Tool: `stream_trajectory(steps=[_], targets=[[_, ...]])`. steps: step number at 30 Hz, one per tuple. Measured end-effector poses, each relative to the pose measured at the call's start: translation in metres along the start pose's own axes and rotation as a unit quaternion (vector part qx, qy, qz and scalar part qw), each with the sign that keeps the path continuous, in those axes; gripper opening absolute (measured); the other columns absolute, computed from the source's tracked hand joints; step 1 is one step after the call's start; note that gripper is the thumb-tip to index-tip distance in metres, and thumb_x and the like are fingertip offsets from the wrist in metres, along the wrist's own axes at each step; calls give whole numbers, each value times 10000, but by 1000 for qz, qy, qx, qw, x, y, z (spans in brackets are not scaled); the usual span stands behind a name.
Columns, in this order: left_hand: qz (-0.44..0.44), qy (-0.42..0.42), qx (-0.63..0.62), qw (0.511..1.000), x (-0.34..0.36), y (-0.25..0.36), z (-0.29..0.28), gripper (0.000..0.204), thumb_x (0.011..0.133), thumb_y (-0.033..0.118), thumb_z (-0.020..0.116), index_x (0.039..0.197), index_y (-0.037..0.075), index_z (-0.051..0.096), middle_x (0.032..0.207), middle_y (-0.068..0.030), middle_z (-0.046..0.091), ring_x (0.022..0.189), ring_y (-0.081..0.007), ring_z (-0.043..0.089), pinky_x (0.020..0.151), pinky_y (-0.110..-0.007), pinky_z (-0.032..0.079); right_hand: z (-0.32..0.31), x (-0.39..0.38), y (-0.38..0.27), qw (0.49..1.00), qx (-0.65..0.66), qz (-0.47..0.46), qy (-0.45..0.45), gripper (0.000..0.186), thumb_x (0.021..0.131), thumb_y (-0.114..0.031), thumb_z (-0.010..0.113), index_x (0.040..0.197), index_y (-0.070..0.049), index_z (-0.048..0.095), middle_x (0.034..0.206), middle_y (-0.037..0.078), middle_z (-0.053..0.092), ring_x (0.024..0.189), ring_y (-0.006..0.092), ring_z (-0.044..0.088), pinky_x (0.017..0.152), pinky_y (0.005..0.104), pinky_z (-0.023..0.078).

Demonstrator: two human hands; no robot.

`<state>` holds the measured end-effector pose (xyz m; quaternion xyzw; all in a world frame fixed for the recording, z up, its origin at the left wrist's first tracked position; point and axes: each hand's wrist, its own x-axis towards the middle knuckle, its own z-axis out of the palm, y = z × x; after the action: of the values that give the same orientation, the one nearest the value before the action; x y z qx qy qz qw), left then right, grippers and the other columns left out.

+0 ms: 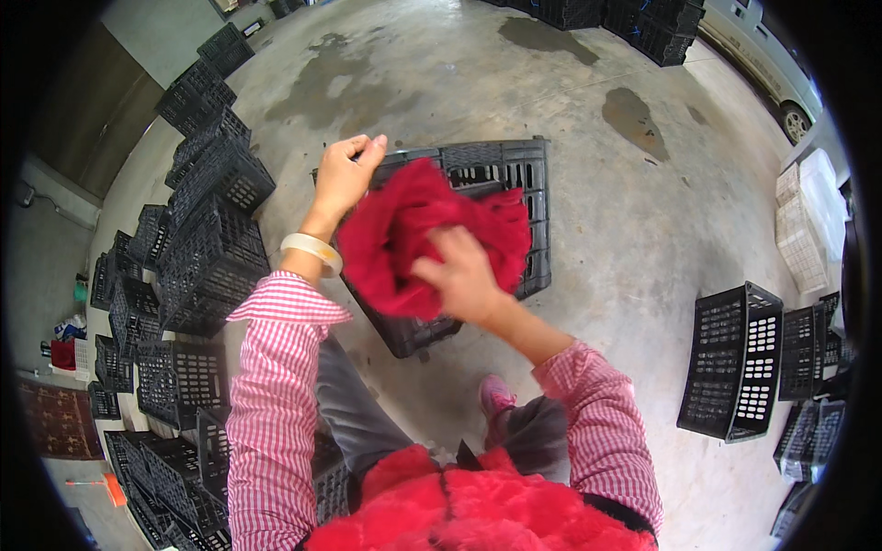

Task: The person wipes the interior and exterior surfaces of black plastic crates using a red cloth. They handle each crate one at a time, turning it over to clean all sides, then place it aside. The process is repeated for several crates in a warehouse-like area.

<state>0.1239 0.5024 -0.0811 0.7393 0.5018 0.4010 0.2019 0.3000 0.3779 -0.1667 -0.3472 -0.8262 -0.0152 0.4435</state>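
Observation:
A crumpled red cloth lies over a black plastic crate on the floor in front of me. My left hand, above the crate's back-left part, has its fingers curled closed; what they hold, if anything, is too small to make out. My right hand is over the middle of the cloth, touching it, its fingers apart and blurred by motion.
Black crates stand stacked along the left wall, at the back and at the right. Wet patches mark the concrete floor. A silver vehicle is at the back right, near white bundles. My feet are below the crate.

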Motion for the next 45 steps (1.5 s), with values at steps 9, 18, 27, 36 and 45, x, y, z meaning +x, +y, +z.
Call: stream_trajectory(steps=[9, 18, 27, 36, 45], targets=[[1, 23, 44, 999, 7, 17, 19, 466, 833, 423, 581, 695, -22, 564, 564, -152, 482, 527, -245, 428, 555, -338, 397, -40, -59, 145, 881, -221, 419, 10, 484, 599, -157, 721, 1041, -13, 587, 1081, 191, 486, 965, 395, 500, 833, 446, 456], [23, 56, 133, 989, 11, 40, 44, 504, 842, 472, 519, 699, -1, 623, 681, -231, 569, 719, -418, 560, 621, -427, 442, -23, -17, -29, 979, 43, 191, 51, 423, 584, -173, 711, 969, -52, 586, 1048, 247, 464, 948, 413, 489, 774, 453, 448], [45, 18, 71, 996, 9, 36, 45, 441, 841, 396, 530, 684, -15, 562, 575, -204, 459, 536, -353, 440, 540, -379, 386, -40, -30, -44, 990, 50, 90, -99, 555, 494, -185, 744, 1024, -128, 590, 1193, 231, 435, 998, 395, 476, 825, 442, 447], [21, 84, 3, 996, -3, 21, 31, 398, 842, 336, 550, 698, -35, 551, 565, -166, 474, 511, -236, 429, 548, -336, 389, -66, -89, 73, 928, -177, 293, -145, 455, 590, -118, 664, 1040, -100, 601, 1078, 191, 477, 953, 383, 497, 778, 432, 477], [18, 122, 15, 992, -14, 19, 33, 419, 849, 344, 558, 682, -38, 517, 588, -204, 433, 539, -311, 366, 554, -363, 382, -54, -76, 105, 858, -198, 459, -117, 549, 614, -149, 729, 1133, -112, 555, 1175, 189, 440, 1043, 380, 487, 813, 437, 493]])
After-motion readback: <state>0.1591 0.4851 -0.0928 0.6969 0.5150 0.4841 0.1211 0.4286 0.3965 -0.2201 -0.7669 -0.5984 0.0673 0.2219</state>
